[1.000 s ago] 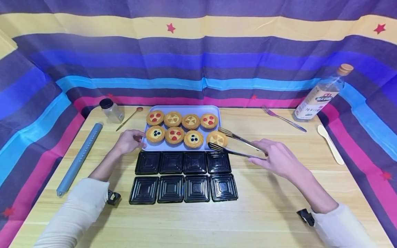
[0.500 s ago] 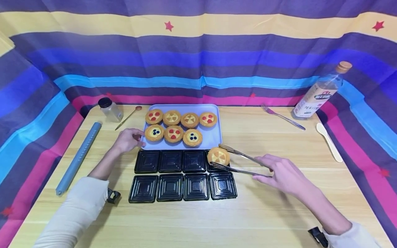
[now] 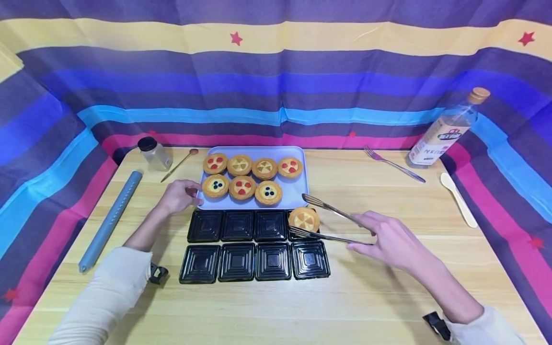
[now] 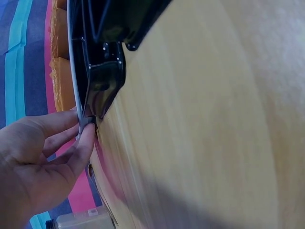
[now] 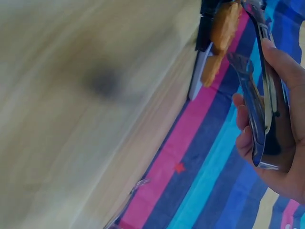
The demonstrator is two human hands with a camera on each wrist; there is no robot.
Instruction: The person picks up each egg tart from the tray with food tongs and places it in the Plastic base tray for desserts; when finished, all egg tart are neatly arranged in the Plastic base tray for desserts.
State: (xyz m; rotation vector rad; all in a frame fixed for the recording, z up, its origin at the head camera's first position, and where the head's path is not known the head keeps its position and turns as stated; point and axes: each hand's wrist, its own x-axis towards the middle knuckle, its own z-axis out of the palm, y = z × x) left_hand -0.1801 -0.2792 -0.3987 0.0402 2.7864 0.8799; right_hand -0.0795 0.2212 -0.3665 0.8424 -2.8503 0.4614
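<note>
My right hand [image 3: 392, 239] grips metal tongs [image 3: 332, 238], whose arms are spread. Between their tips a round tart [image 3: 304, 219] with wedge-shaped topping sits in the back-row black plastic container at the right end. The far tip stands apart from the tart; the near tip overlaps its front edge, contact unclear. At the left, my left hand [image 3: 178, 196] pinches the corner of a pale lilac tray [image 3: 297, 191] between thumb and fingers, as the left wrist view shows. Several tarts [image 3: 242, 188] stand on the tray, topped with red pieces, dark berries or wedges.
Several black containers [image 3: 237, 261] form two rows before the tray. To the left are a grey rolling pin [image 3: 111, 220], a black-capped jar [image 3: 155, 154] and a small thin spoon [image 3: 178, 165]. A fork [image 3: 393, 164], a glass bottle [image 3: 442, 136] and a wooden spoon [image 3: 459, 201] lie or stand right.
The wedge-topped tart has gone from the tray's front right into the black container, carried by the tongs. The tongs have since spread apart around it. My left hand stays at the tray corner.
</note>
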